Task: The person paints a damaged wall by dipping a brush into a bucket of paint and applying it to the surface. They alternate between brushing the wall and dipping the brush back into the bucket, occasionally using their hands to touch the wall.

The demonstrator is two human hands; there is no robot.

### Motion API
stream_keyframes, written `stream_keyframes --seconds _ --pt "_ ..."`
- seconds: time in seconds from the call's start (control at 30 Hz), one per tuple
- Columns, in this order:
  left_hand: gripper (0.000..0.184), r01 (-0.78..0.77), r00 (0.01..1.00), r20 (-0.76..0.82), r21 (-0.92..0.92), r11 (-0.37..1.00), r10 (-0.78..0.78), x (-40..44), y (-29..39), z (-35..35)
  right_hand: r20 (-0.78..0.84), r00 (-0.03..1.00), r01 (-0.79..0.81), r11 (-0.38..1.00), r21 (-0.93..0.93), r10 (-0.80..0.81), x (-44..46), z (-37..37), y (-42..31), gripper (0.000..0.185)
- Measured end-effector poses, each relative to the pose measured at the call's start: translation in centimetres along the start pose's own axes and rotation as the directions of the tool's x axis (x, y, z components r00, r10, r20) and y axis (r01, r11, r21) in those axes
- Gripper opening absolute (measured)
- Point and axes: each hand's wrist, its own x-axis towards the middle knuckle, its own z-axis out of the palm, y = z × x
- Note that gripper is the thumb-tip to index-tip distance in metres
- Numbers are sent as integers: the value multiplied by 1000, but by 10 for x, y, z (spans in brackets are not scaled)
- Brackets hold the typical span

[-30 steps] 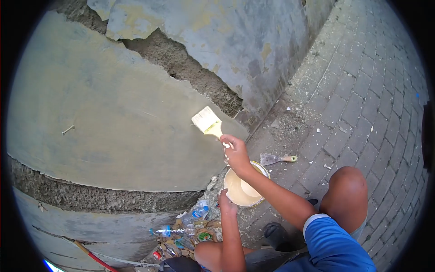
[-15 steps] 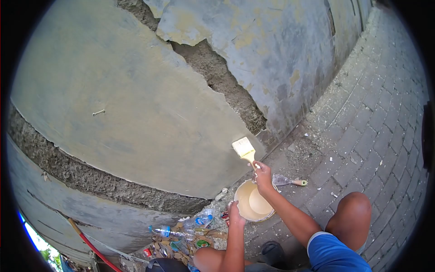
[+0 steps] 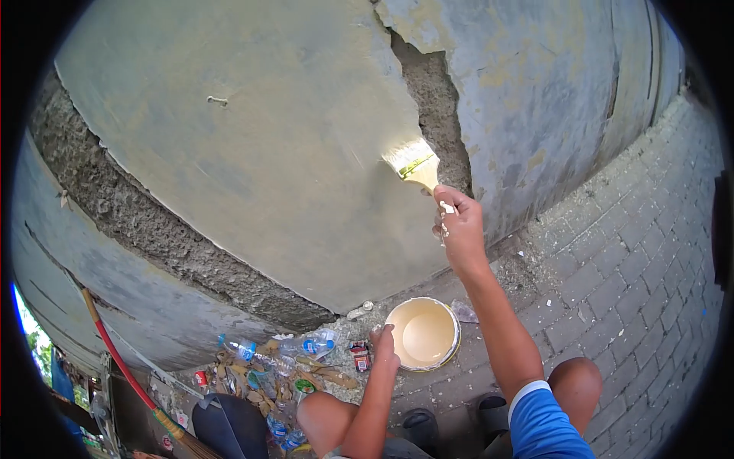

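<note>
My right hand (image 3: 460, 228), spotted with cream paint, is closed round the handle of a wide flat paintbrush (image 3: 415, 161). The loaded bristles meet or nearly meet the wall (image 3: 306, 176), just left of a rough crack (image 3: 434, 92). Below, my left hand (image 3: 384, 348) grips the left rim of a round paint bucket (image 3: 423, 303) with cream paint inside. The bucket stands upright on the paving near the wall's foot. A scraper blade (image 3: 465, 310) shows right of the bucket, the rest of it hidden by my right forearm.
Plastic bottles (image 3: 313, 346), dry leaves and other litter lie along the wall's foot at lower left. A red-handled broom (image 3: 115, 344) leans there beside a dark bag-like object (image 3: 222, 424). Brick paving (image 3: 612, 298) runs along the right. A bone-shaped piece (image 3: 217, 101) sticks to the wall.
My right hand has carried the brush up from near the bucket to the wall beside the crack. The view has shifted. My left hand remains at the bucket rim.
</note>
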Motion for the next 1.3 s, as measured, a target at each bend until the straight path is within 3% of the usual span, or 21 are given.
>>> stream_keyframes --seconds 0.13,0.27,0.37,0.47,0.57,0.8,0.9,1.0,1.1,1.2,1.3 --pt "89 -63 996 -58 26 998 65 -3 3 4 -19 999 42 973 227 -38 -19 -13 12 23" --pt "91 -68 984 -163 28 997 72 -21 12 16 -287 953 -76 994 79 96 -43 -42 93 25" --pt "92 -27 969 -237 197 980 75 -19 10 22 -223 971 -73 996 58 84 -43 -36 91 27" --pt "93 -39 992 -112 97 994 49 -37 20 24 -55 998 43 998 48 -40 -18 -12 48 28" --pt "93 -54 988 -134 124 991 71 -26 15 16 3 999 -35 994 99 35 7 0 35 30" --pt "92 -53 996 -69 -25 998 51 -31 19 10 -160 923 -345 937 61 350 -40 -53 126 34" --pt "92 -68 986 -142 108 992 83 -42 24 19 -253 912 -294 945 143 322 -59 -49 134 32" --pt "92 -56 991 -115 142 988 72 -24 11 14 -96 985 -126 982 140 140 -41 -19 86 35" --pt "93 -41 988 -142 178 983 67 -19 8 12 6 990 -141 986 88 141 -7 2 43 36" --pt "93 -51 995 -86 57 997 56 -27 15 11 39 977 -211 976 48 209 -1 -26 76 33" --pt "93 -27 995 -90 44 999 31 -33 21 12 -117 954 -279 960 -18 275 -18 -39 102 31"
